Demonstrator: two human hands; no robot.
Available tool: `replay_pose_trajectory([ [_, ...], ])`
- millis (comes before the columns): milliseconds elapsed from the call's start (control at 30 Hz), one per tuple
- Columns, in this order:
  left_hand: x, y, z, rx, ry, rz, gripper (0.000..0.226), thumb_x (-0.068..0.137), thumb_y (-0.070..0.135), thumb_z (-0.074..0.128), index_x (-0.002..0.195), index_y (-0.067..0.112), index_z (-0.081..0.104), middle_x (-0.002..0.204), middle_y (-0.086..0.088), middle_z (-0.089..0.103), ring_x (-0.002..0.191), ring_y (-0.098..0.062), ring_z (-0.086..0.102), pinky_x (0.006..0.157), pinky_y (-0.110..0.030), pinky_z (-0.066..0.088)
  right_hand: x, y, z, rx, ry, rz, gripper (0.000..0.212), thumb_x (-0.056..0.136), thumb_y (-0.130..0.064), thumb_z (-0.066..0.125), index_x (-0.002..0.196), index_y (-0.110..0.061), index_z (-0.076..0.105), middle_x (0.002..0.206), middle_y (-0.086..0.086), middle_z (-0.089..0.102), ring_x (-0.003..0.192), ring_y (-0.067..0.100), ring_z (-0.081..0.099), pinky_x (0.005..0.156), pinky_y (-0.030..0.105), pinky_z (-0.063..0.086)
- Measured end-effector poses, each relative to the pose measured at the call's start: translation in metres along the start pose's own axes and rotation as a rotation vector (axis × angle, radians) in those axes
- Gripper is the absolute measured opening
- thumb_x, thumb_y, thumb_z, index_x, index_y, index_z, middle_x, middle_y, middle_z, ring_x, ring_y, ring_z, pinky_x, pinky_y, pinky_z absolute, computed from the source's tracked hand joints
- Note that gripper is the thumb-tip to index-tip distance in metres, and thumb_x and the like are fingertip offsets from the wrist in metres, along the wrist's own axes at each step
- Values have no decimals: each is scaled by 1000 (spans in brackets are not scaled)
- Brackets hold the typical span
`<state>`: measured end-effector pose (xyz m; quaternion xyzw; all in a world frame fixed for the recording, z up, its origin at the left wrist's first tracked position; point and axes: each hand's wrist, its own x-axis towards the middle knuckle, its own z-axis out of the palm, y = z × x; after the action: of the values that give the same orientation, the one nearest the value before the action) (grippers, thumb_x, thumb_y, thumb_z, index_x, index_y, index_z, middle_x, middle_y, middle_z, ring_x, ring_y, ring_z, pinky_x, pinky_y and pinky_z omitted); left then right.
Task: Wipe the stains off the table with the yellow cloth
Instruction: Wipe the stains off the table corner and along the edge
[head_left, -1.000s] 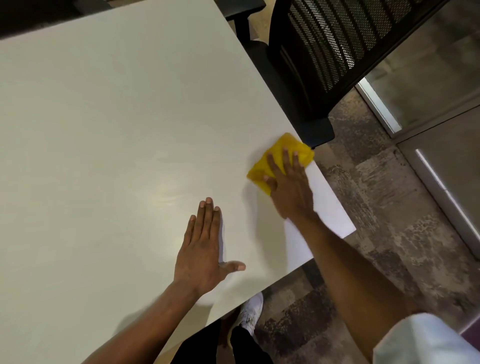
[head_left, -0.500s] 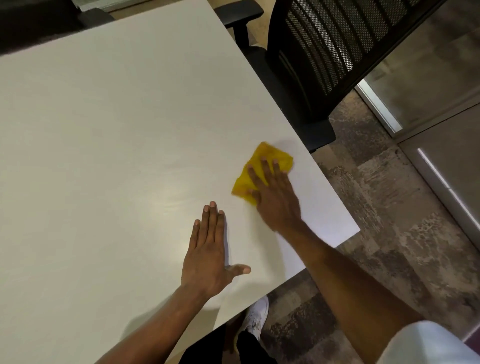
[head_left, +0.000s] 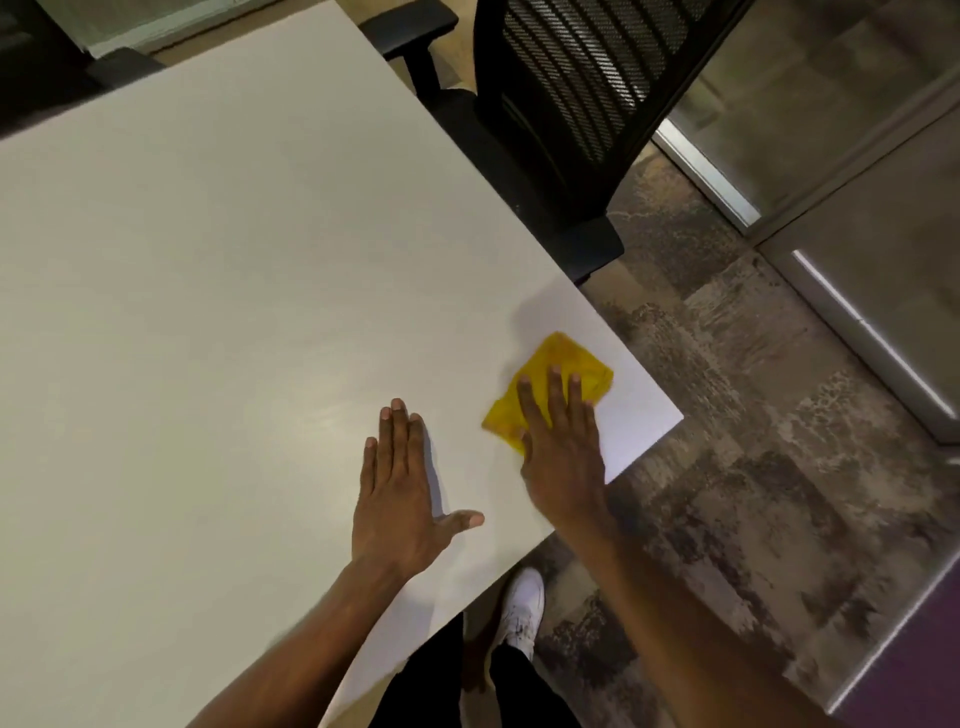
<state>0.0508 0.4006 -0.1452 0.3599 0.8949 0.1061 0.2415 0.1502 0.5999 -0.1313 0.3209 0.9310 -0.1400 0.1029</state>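
Flat and spread, the right hand (head_left: 563, 447) presses down on the yellow cloth (head_left: 558, 371), fingers extended over it rather than curled around it, near the table's (head_left: 208, 260) right corner. Just to its left, apart from the cloth, the left hand (head_left: 400, 488) lies open, palm down on the bare white top, holding nothing. Beyond the table edge stands a black mesh chair (head_left: 582, 93) on patterned carpet (head_left: 753, 467).

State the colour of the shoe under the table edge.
White shoe, seen in the head view.
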Motion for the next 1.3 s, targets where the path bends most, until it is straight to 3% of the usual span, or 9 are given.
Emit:
replay_pose_trajectory([
  [233,1,4,-1,28,9,-7,151,69,108,32,171,3,-6,180,-15,-19,168,-30,-18,138,-53,4,-70,11,32,-55,78,220,64,109,-49,37,168,-29,18,177,11,11,165,34,9,129,55,25],
  [467,0,11,-8,43,-39,-25,155,66,109,31,170,1,-10,180,-17,-20,167,-33,-19,137,-54,0,5,54,-8,89,78,386,65,111,-55,32,168,-26,19,177,15,6,164,41,4,132,59,8],
  [567,1,19,-15,58,-74,-57,160,63,110,29,169,-3,-9,178,-22,-20,166,-37,-20,135,-55,-2,10,54,-17,6,58,385,61,112,-46,35,166,-19,25,173,25,16,156,48,22,126,64,22],
  [667,6,36,-17,94,-146,-101,154,73,95,62,168,-5,-7,176,-30,-20,165,-45,-22,134,-65,1,-11,33,-22,-107,75,380,56,103,-18,28,158,-13,37,153,31,43,131,47,48,109,60,41],
  [833,22,61,-20,-34,-131,-190,132,84,57,86,169,-1,4,174,-35,-18,164,-49,-22,131,-67,-1,-57,8,-17,-106,160,363,50,99,-14,29,139,-11,57,122,19,62,111,38,61,88,49,50],
  [933,28,73,-15,10,-31,-98,126,86,55,84,168,-5,11,177,-32,-13,166,-45,-18,132,-63,-3,-85,12,-9,-48,179,433,45,97,-11,42,136,-16,65,118,17,67,109,38,67,83,46,57],
  [1033,34,97,-6,47,26,34,120,89,65,73,168,-5,17,178,-31,-6,167,-44,-10,134,-60,0,-100,28,7,266,327,502,47,94,-5,61,139,-16,67,131,22,64,121,42,64,94,48,59],
  [1100,40,118,2,57,43,79,118,89,69,65,168,-5,19,178,-31,-2,168,-45,-6,135,-58,2,-108,38,19,607,501,527,38,100,-17,63,137,-14,69,131,19,63,122,31,61,102,40,52],
  [1300,59,167,29,42,51,151,112,97,68,64,168,-5,18,179,-29,-2,168,-43,-4,137,-53,5,-117,61,53,1402,618,935,40,95,-42,58,105,-7,74,94,13,75,89,32,68,83,53,57],
])
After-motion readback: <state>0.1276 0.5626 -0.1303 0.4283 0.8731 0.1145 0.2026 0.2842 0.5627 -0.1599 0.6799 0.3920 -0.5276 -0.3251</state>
